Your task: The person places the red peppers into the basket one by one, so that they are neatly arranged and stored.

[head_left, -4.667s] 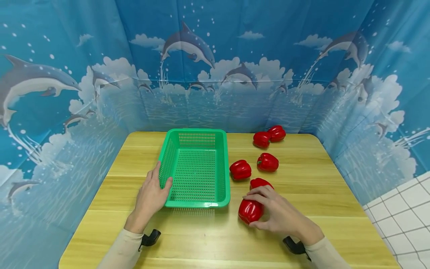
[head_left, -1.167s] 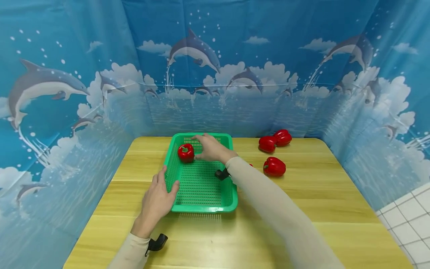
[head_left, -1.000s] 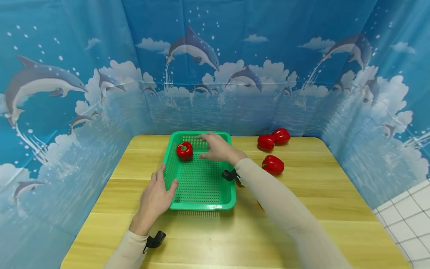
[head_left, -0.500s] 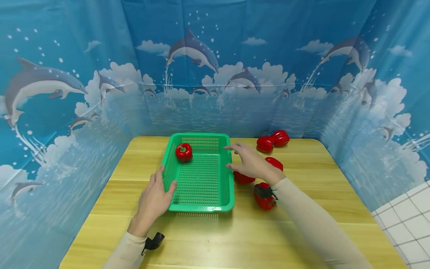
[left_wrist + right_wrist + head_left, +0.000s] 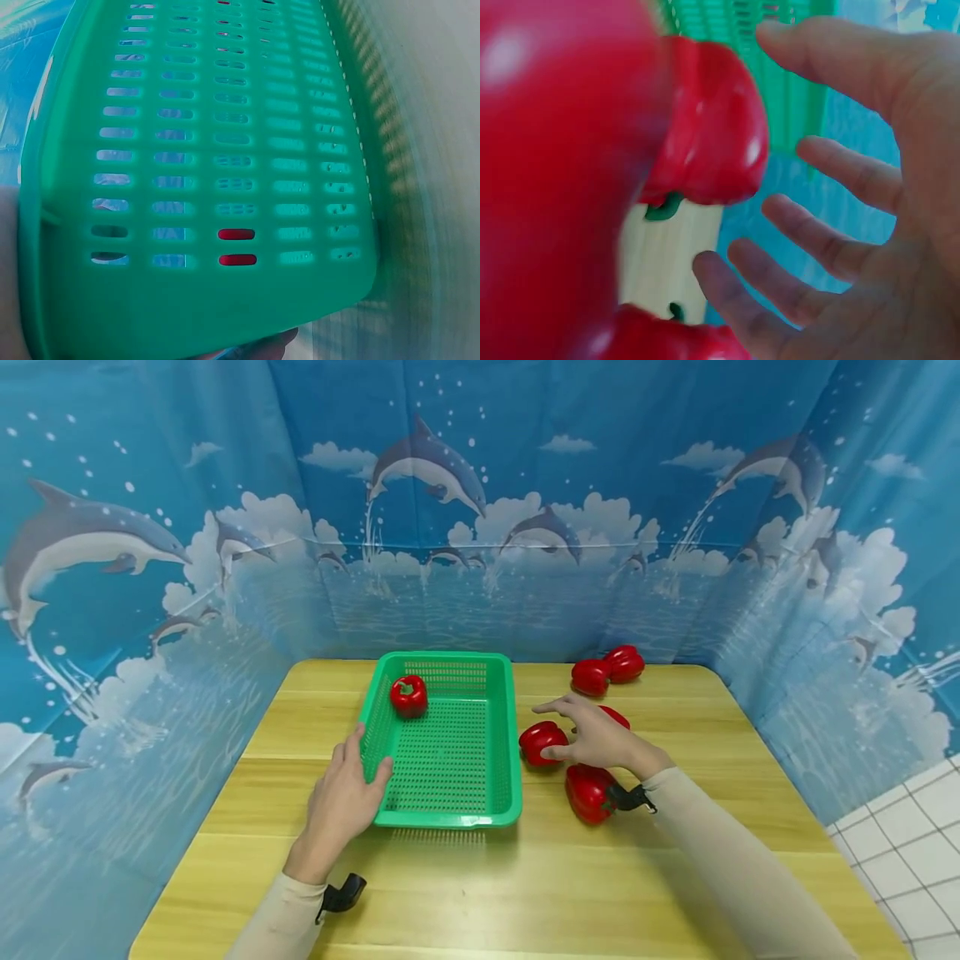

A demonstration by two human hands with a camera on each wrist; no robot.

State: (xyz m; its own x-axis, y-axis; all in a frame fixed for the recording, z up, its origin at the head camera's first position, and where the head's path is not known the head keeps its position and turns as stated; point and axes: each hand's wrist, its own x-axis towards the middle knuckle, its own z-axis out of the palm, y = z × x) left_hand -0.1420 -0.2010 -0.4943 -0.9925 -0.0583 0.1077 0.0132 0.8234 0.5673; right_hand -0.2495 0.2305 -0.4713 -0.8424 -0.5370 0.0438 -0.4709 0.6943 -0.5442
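Observation:
My left hand (image 5: 341, 797) rests on the left rim of a green perforated plastic basket (image 5: 504, 817), fingers fairly straight and thumb over the near left part. One red bell pepper (image 5: 409, 697) sits inside the basket's far left corner. Over a second bell pepper (image 5: 538, 745), just right of the basket, my right hand (image 5: 600, 739) hovers with thumb and fingers spread. The right wrist view shows this hand (image 5: 877, 195) holding nothing, apart from the pepper (image 5: 716, 127). A third bell pepper (image 5: 588, 793) lies below the right wrist, looming large in the right wrist view.
Behind my right hand, another bell pepper (image 5: 615, 717) is partly hidden. Two more bell peppers, a nearer one (image 5: 591, 677) and a farther one (image 5: 625, 663), touch at the back right. The wooden table (image 5: 465, 893) meets a dolphin-print curtain (image 5: 480, 602) at the back and sides.
My right hand gripped a pepper at the near right earlier; one pepper now sits in the basket. The hand has since moved back right, out of the basket. The left hand stays on the rim.

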